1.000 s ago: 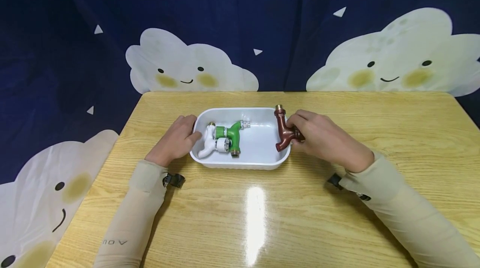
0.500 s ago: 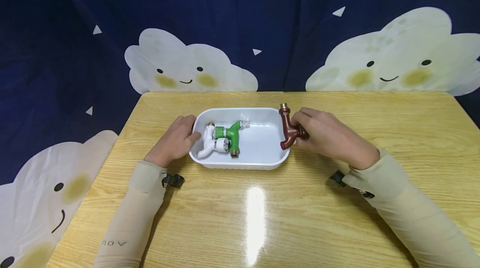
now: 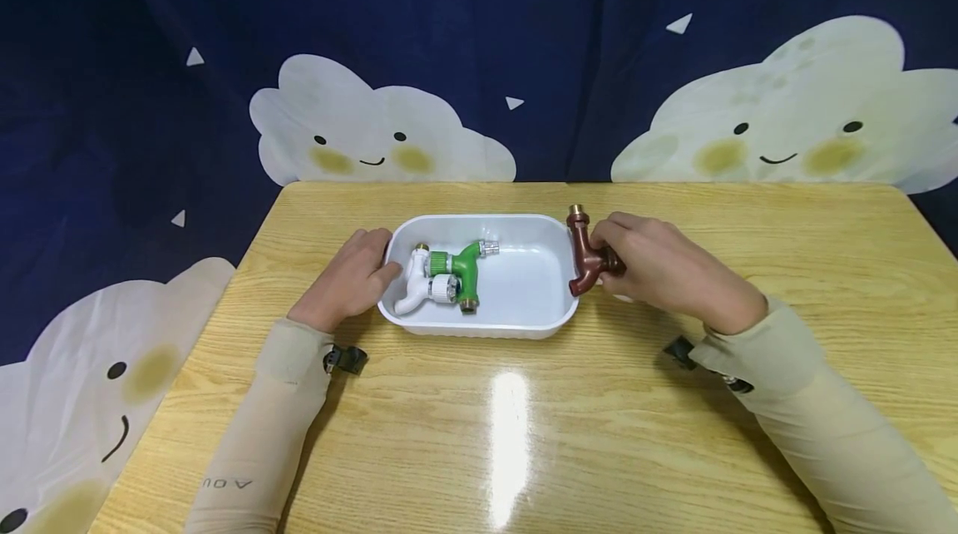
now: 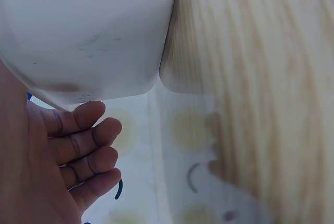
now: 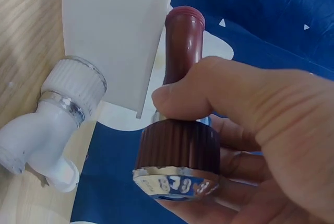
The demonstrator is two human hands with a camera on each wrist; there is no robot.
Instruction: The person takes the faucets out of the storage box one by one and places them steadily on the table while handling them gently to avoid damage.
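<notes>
My right hand point(image 3: 654, 268) grips a dark red tap point(image 3: 582, 255) with a brass threaded end, at the right rim of a white plastic tray point(image 3: 524, 328). In the right wrist view, thumb and fingers close round the tap near its ribbed handle point(image 5: 177, 143). My left hand point(image 3: 352, 280) holds the tray's left end, thumb over the rim and fingers along the outer wall. Inside the tray, at its left, lie a white tap point(image 3: 415, 284) and a green tap point(image 3: 466, 272), side by side. A second white tap point(image 5: 44, 138) is on the table outside the tray, mostly hidden under my right hand in the head view.
The wooden table point(image 3: 419, 417) stretches out around the tray. A dark blue curtain point(image 3: 569, 43) with smiling clouds hangs behind and to the left. Both wrists wear a small black camera mount point(image 3: 348, 359).
My right hand has moved a little to the right with the dark red tap, from over the tray's right part to its right rim. My left hand and the tray stay put.
</notes>
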